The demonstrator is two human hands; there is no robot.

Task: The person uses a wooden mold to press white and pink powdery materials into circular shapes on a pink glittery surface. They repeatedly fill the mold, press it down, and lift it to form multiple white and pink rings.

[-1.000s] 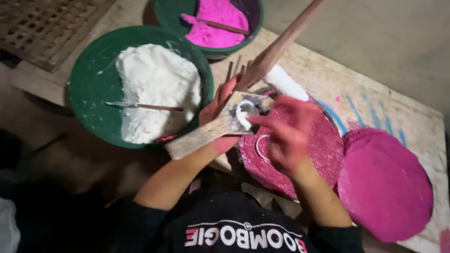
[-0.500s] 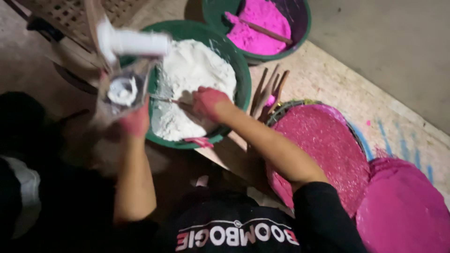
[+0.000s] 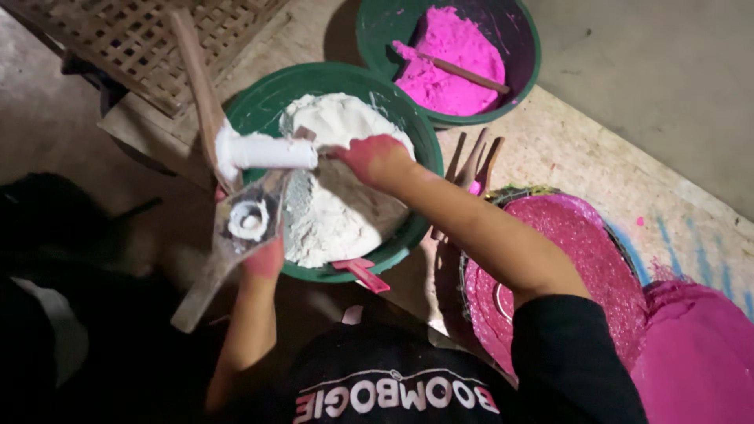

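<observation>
Nearest the body, left hand (image 3: pixel 263 255): mostly hidden beneath a wooden press tool (image 3: pixel 236 228), fingers curled under it, spread not discernible. Tool's white-caked round mould and white cylinder (image 3: pixel 263 151) sit at the rim of the green basin (image 3: pixel 271 98). Right hand (image 3: pixel 375 159): pink-stained, fingertips bunched, pinching white dough (image 3: pixel 334 208) in that basin; exact grip unclear. To the right, pink glittered tray (image 3: pixel 573 259), partly cut off. Farthest, second basin (image 3: pixel 522 31) of pink dough (image 3: pixel 452 59) with a stick.
</observation>
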